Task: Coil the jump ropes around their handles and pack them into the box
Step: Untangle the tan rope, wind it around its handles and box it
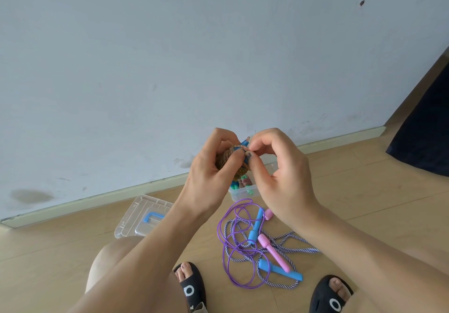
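Left hand: the left hand (213, 164) is raised in front of the wall, fingers curled round a bundle of brown-and-tan braided rope wound on blue plastic handles (233, 160); the thumb lies across the coils.
Right hand: the right hand (279, 169) sits just beside the bundle, its thumb and forefinger pinching the rope at the bundle's upper right; the other fingers are curled and hold nothing that shows.
Bundle: blue handle tips stick out at its top; its lower end hangs above the box.
Box: a small clear plastic box (240, 192) stands on the floor near the skirting board, mostly hidden behind the hands; coiled ropes with green and blue handles (245, 186) show inside it.
Lid: a clear plastic lid with a blue carry handle (143, 215) lies on the floor left of the box, apart from it.
Loose ropes: a tangle on the pale wood-look floor (364, 203) between box and feet, made up of a thin purple cord with blue handles (243, 247) and a purple-and-white twisted rope with pink handles (274, 252), overlapping.
Feet: two black slide sandals (330, 295) at the bottom edge.
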